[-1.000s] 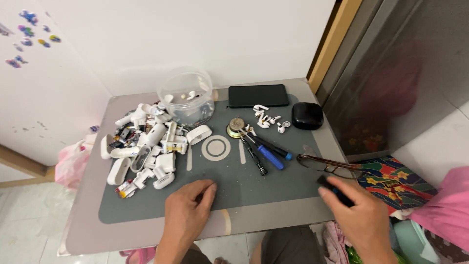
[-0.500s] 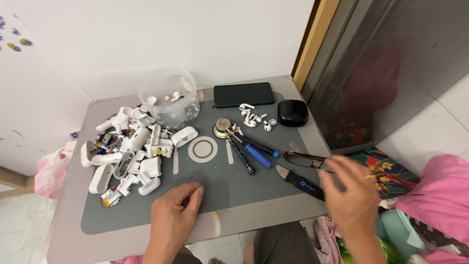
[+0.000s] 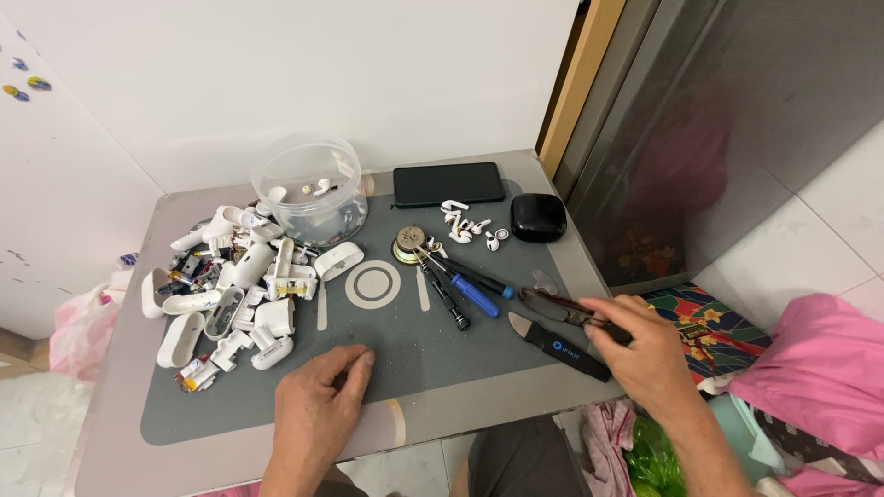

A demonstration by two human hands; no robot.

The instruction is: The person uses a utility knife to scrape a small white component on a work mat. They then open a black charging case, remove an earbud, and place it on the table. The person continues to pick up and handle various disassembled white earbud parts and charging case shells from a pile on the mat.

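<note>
Small grey table [image 3: 129, 304] against a white wall, with a dark grey work mat [image 3: 387, 359] laid over most of it; tiled floor and a dark metal door at the right of the frame.

I see the right hand [image 3: 649, 354] at the lower right of the frame, fingers closed around the handle end of a pair of dark pliers [image 3: 562, 308], whose tips point toward the centre of the mat. Just below the pliers lies a black flat pry tool [image 3: 557, 347], near the hand (whether it touches the palm I cannot tell).

The left hand [image 3: 318, 405] rests at bottom centre, fingers loosely curled, fingertips on the mat, holding nothing.

Moving outward: a blue-handled screwdriver [image 3: 474, 294] and a black screwdriver [image 3: 447, 299] lie side by side at mid-frame, beside a white ring [image 3: 373, 283]. A small round metal part [image 3: 410, 246] sits above them. Loose white earbuds [image 3: 465, 224] lie near a black phone [image 3: 449, 184] and a black earbud case [image 3: 538, 218] at upper centre. A clear plastic tub [image 3: 308, 189] stands upper left of centre; a heap of white case shells [image 3: 230, 294] fills the left side.
</note>
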